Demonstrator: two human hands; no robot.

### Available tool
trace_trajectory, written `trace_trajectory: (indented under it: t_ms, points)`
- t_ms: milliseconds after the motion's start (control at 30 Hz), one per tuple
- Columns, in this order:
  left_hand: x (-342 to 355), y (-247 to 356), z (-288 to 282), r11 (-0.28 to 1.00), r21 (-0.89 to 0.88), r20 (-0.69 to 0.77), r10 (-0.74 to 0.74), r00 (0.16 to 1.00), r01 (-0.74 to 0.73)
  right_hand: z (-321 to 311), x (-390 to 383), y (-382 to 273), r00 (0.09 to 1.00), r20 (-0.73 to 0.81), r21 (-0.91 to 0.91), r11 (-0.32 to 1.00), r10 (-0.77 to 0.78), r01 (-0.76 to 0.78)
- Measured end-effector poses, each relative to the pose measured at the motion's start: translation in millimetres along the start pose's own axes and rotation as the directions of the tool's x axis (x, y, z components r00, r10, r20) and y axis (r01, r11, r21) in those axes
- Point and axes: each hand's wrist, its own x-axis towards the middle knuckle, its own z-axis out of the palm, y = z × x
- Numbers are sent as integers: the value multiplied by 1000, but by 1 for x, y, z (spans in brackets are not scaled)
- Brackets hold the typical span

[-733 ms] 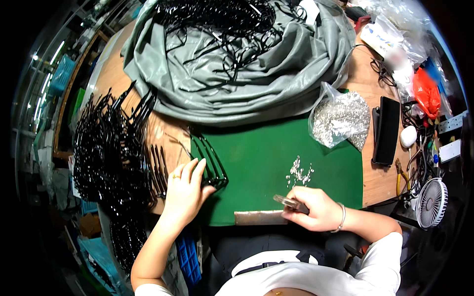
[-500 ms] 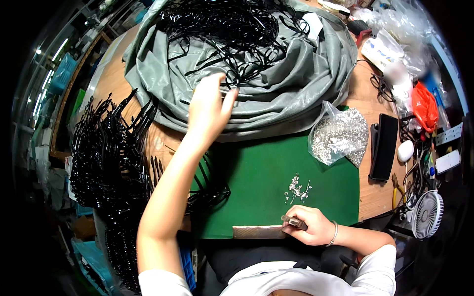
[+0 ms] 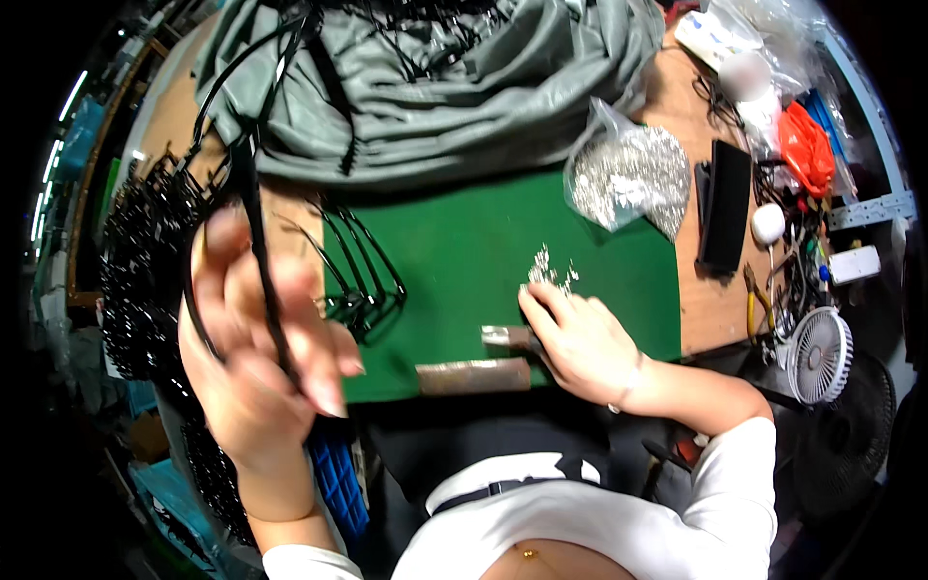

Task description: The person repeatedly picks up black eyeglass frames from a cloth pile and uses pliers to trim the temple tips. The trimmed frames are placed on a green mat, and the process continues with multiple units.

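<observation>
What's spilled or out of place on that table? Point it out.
Small silvery pieces lie scattered on the green mat, next to the right hand and outside the clear bag of similar-looking bits. That looks like a spill, though they may have been put there deliberately.

Cloth point(image 3: 425, 145) is lying behind the mat point(image 3: 454, 261) on the table point(image 3: 709, 319); bits point(image 3: 539, 267) are lying on the mat, a bag point(image 3: 619, 184) sitting behind them to the right.
</observation>
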Motion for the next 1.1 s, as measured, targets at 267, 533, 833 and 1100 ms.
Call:
trace_trajectory:
  t_ms: [267,533,833,1100]
  points:
    - [-160,-19,5,947,167,-231,-232,945,273,-11,-14,-7,997,-7,255,964,81,-77]
    - [-164,-51,0,959,210,29,-202,979,192,28,10,1,976,-157,279,955,152,-104]
    - [-153,-63,12,913,382,-9,-151,988,143,31,22,-5,966,-121,211,957,227,-198]
    - [-141,-78,15,879,470,-124,-27,992,83,-17,11,-31,986,-44,469,875,162,-123]
